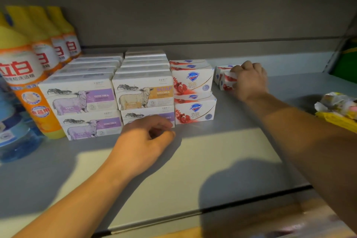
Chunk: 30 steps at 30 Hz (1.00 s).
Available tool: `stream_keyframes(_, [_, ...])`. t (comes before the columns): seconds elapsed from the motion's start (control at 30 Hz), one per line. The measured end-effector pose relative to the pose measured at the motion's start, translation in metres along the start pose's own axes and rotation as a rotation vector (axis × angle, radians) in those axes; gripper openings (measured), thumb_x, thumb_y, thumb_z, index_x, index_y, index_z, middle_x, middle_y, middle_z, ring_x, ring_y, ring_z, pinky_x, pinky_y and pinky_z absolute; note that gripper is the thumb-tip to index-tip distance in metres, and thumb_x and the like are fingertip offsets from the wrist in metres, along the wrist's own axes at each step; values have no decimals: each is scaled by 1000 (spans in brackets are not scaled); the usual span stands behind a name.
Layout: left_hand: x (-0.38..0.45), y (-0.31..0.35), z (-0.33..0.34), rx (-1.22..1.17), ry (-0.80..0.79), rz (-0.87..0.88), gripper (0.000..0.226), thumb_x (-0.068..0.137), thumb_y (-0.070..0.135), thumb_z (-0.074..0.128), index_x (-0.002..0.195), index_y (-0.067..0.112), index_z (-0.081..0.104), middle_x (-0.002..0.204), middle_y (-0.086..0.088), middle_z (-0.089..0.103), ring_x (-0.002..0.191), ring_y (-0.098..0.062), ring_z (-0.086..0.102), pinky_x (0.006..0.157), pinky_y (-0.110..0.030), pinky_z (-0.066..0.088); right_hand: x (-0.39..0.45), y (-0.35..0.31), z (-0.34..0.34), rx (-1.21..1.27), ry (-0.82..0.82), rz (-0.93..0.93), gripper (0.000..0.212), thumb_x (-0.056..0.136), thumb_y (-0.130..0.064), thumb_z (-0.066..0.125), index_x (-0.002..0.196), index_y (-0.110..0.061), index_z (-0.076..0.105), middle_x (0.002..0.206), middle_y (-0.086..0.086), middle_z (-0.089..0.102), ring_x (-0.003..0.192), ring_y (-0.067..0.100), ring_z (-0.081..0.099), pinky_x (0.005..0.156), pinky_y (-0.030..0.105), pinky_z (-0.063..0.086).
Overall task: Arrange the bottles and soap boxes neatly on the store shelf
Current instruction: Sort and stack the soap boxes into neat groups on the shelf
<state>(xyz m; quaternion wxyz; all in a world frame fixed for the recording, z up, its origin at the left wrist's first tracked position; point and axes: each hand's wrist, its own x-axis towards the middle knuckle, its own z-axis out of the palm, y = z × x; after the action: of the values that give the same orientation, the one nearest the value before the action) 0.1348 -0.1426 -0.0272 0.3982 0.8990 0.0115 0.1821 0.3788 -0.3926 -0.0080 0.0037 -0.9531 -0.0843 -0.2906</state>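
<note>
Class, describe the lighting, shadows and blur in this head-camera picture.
Head view: a bright patch lights the front of the shelf, the back is dim; the right hand and arm cast a dark shadow; the yellow bottles at the left edge look blurred and stretched.

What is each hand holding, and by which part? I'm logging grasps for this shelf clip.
The right hand grips a red-and-white soap box at its right end, fingers curled over the top. The left hand holds nothing.

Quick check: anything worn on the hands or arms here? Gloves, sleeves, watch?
Nothing worn that shows. The left hand and right hand are bare, no gloves or rings visible. Both forearms are bare up to the frame edge: no sleeves, watch or bands in view.
</note>
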Motion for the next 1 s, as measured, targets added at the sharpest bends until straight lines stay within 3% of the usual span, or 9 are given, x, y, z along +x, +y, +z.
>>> stream_keyframes(0.2, [-1,5,-2,-12,9,-6,8,82,28,70,90,31,71,83,17,72,76,0,65,71,-13,46,-49,-2,-61,333,71,-15,49,85,-14,66,132,-12,55,120,13,48,112,35,47,97,38,41])
stream_keyframes(0.3, [-1,9,-5,-31,15,26,9,83,26,69,92,29,71,87,16,72,80,-2,66,70,-9,44,-79,-8,-105,491,114,37,46,87,-15,67,132,-16,57,125,8,50,117,25,48,98,22,34])
stream_keyframes(0.43, [-2,14,-11,-186,26,74,6,85,32,67,91,32,71,84,19,72,82,1,66,67,-5,42,-125,-34,-153,703,122,-23,38,79,-13,75,116,-17,69,104,-3,58,92,13,56,82,8,35])
stream_keyframes(0.53, [-6,18,-16,-381,-100,137,14,89,36,62,99,31,70,83,18,73,78,0,68,68,-11,48,-154,-65,-157,809,-14,-87,37,75,-12,77,111,-17,71,99,-9,61,91,12,60,81,18,46])
stream_keyframes(0.6, [-8,20,-18,-455,-194,139,20,89,33,63,107,27,68,95,10,75,88,-9,71,74,-22,55,-166,-84,-150,912,-99,-95,34,75,-13,77,107,-23,72,100,-9,66,90,7,63,78,18,51])
stream_keyframes(0.67, [-7,18,-20,-432,-225,138,24,87,28,66,110,20,67,100,4,76,94,-13,71,83,-33,57,-173,-98,-143,1052,-180,-74,29,77,-14,76,102,-30,71,99,-10,70,88,2,66,72,19,55])
stream_keyframes(0.73, [-7,14,-21,-443,-199,92,20,90,22,68,108,15,68,99,1,76,93,-15,72,86,-42,57,-178,-104,-134,1122,-168,-26,28,80,-16,75,105,-28,70,102,-10,70,93,2,66,78,25,57])
stream_keyframes(0.87, [-5,8,-21,-539,-96,-75,15,90,28,67,95,16,73,93,-3,77,90,-22,73,80,-41,58,-191,-102,-125,1278,-185,41,59,70,-24,77,124,-33,56,124,-8,59,108,4,61,86,23,54])
stream_keyframes(1.0, [-4,8,-24,-826,-112,-293,19,91,29,67,100,12,70,99,-9,76,87,-27,74,64,-35,60,-191,-97,-121,1515,-341,27,68,71,-13,76,129,-40,51,120,-8,65,108,10,65,78,27,58])
